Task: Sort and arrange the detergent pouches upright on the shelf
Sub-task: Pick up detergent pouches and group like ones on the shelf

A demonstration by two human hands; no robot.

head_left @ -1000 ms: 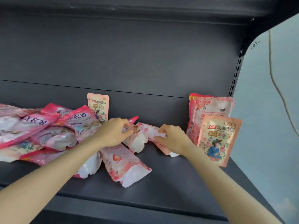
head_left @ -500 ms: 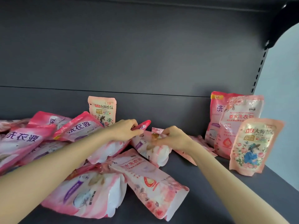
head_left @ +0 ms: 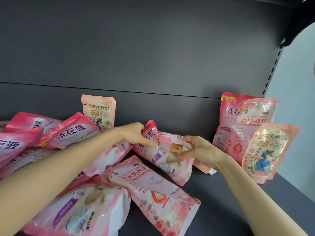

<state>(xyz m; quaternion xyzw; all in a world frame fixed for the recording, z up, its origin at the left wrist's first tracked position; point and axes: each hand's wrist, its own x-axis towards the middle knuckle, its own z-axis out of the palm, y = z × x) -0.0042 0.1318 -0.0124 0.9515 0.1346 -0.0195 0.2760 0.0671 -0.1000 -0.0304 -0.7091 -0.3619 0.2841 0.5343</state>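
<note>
**Two hands on one toppled detergent pouch**

A pink pouch is shown lying on its side on the dark shelf, held between both hands. Its long axis runs from the left hand, which grips the top corner, down toward the viewer past the right hand, which pinches the film at mid-body (neither hand is nearer). An upright row stands just right of the right hand. A loose pile lies under the left forearm. The right fingertips are buried in film, and another pouch beneath that hand is mostly covered.

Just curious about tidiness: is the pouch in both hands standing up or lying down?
Lying down. The pouch slants, print sideways; left hand grips its top end, right hand its middle.
</note>
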